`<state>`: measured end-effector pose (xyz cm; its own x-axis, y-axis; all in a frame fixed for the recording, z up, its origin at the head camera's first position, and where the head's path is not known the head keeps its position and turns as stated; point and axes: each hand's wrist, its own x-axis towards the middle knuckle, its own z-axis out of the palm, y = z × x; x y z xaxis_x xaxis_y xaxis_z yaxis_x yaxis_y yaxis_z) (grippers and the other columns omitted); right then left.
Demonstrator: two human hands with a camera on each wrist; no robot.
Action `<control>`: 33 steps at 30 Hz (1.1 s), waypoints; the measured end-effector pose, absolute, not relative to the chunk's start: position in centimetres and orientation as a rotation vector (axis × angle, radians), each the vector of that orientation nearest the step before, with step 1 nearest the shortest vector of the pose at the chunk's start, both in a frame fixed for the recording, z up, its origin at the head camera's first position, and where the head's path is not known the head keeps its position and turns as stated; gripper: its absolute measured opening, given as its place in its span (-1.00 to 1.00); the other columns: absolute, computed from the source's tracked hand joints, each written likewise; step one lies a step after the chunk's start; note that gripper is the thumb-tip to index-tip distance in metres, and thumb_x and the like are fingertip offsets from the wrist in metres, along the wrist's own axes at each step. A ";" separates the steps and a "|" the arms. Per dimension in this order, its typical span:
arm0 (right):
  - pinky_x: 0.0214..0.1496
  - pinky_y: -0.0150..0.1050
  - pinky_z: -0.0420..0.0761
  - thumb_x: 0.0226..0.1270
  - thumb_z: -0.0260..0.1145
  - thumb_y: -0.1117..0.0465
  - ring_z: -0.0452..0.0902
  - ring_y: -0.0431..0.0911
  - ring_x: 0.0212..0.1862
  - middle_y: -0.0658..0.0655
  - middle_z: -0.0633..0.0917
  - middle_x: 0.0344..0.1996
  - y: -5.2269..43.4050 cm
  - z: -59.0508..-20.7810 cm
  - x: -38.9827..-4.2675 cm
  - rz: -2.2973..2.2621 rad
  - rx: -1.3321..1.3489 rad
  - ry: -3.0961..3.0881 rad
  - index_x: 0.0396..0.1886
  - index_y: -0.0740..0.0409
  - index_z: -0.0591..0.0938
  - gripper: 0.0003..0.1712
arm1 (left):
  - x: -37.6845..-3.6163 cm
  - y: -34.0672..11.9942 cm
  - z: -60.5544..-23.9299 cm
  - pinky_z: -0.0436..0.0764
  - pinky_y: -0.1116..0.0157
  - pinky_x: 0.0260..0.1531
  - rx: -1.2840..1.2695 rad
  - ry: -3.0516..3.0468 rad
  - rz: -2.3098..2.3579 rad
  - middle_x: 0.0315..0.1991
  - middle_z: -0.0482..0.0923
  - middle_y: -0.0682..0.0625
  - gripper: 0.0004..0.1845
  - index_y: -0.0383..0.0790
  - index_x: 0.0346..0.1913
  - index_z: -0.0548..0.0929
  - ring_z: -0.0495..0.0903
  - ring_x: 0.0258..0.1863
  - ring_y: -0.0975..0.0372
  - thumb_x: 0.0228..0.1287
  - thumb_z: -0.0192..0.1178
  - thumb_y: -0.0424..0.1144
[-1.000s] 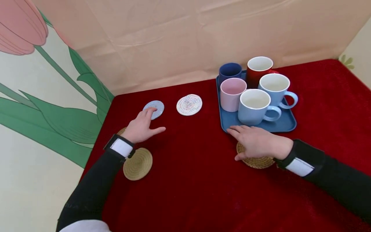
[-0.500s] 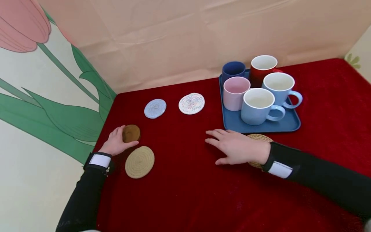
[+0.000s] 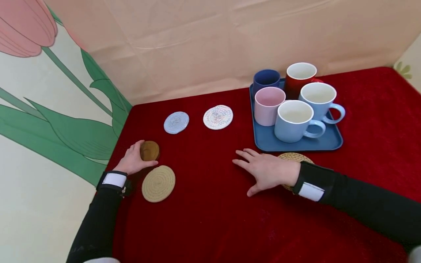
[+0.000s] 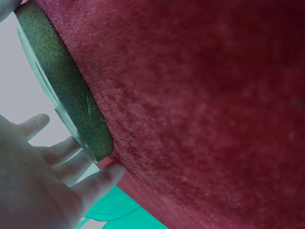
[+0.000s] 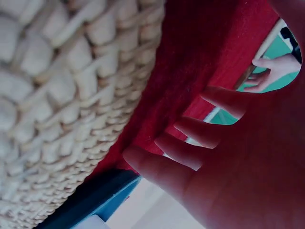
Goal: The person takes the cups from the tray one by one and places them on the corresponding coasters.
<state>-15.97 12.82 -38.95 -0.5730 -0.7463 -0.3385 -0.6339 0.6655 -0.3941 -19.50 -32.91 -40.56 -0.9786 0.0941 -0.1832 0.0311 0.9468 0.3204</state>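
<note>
My left hand grips a small brown round coaster near the left edge of the red cloth. In the left wrist view the coaster is tipped up on its rim, with my fingers curled beneath it. My right hand lies flat on the cloth with fingers spread and holds nothing. Its wrist covers part of a woven straw coaster. In the right wrist view that straw coaster fills the left side, and the spread fingers hover over the cloth.
A tan corded coaster lies by my left wrist. A pale blue coaster and a white patterned coaster lie farther back. A blue tray holds several mugs. Paper walls close off the left and back.
My left hand drew back from the pale blue coaster and took hold of the brown one. My right hand slid left off the straw coaster onto the cloth.
</note>
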 end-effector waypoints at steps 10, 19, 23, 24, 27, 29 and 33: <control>0.26 0.21 0.31 0.03 0.45 -0.28 -0.09 0.24 0.44 0.26 0.06 0.49 12.7 -39.1 -16.1 -0.275 -1.065 2.401 0.50 0.09 0.19 0.14 | -19.6 -32.1 -40.1 0.46 -0.17 -0.05 0.130 2.927 0.432 0.15 0.27 -0.43 0.04 -0.39 0.36 0.11 0.29 0.15 -0.23 0.01 0.41 0.15; 0.26 0.22 0.30 0.03 0.45 -0.27 -0.08 0.24 0.44 0.26 0.07 0.49 12.7 -39.0 -16.0 -0.272 -1.064 2.401 0.50 0.09 0.20 0.13 | -19.8 -31.6 -40.2 0.46 -0.15 -0.06 0.184 2.926 0.420 0.15 0.27 -0.42 0.03 -0.35 0.34 0.15 0.30 0.13 -0.23 -0.03 0.42 0.18; 0.26 0.22 0.30 0.03 0.45 -0.27 -0.09 0.24 0.44 0.25 0.07 0.49 12.7 -39.0 -16.0 -0.274 -1.065 2.400 0.50 0.09 0.20 0.13 | -19.9 -31.1 -40.0 0.48 -0.15 -0.07 0.204 2.921 0.415 0.15 0.29 -0.41 0.01 -0.32 0.32 0.17 0.32 0.12 -0.23 -0.05 0.43 0.18; 0.26 0.22 0.30 0.03 0.45 -0.27 -0.09 0.24 0.45 0.25 0.07 0.49 12.7 -39.0 -16.0 -0.275 -1.064 2.399 0.50 0.09 0.20 0.13 | -20.0 -30.9 -40.0 0.49 -0.14 -0.08 0.209 2.919 0.410 0.15 0.29 -0.41 0.01 -0.31 0.31 0.17 0.32 0.11 -0.22 -0.05 0.43 0.18; 0.26 0.22 0.30 0.03 0.45 -0.28 -0.09 0.24 0.44 0.25 0.07 0.49 12.7 -39.0 -16.1 -0.273 -1.064 2.399 0.50 0.09 0.20 0.13 | -20.1 -30.6 -40.0 0.50 -0.14 -0.10 0.223 2.911 0.409 0.15 0.30 -0.40 0.01 -0.30 0.31 0.17 0.33 0.10 -0.22 -0.05 0.43 0.19; 0.26 0.22 0.30 0.03 0.45 -0.28 -0.08 0.25 0.44 0.25 0.07 0.49 12.7 -39.0 -16.1 -0.271 -1.066 2.400 0.50 0.09 0.20 0.13 | -20.1 -30.4 -39.9 0.51 -0.13 -0.10 0.225 2.905 0.409 0.15 0.30 -0.40 0.01 -0.29 0.31 0.17 0.33 0.10 -0.22 -0.06 0.44 0.19; 0.27 0.22 0.29 0.03 0.45 -0.29 -0.09 0.25 0.44 0.26 0.07 0.49 12.6 -39.0 -16.1 -0.267 -1.065 2.401 0.50 0.09 0.20 0.13 | -20.1 -30.0 -39.7 0.50 -0.14 -0.08 0.220 2.890 0.414 0.17 0.29 -0.41 0.01 -0.29 0.31 0.17 0.32 0.13 -0.22 -0.06 0.45 0.18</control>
<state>-16.08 12.63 -39.02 -0.5716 -0.7373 -0.3602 -0.6400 0.6753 -0.3666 -20.09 -30.00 -39.68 -0.9660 0.1768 -0.1888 0.1166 0.9493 0.2919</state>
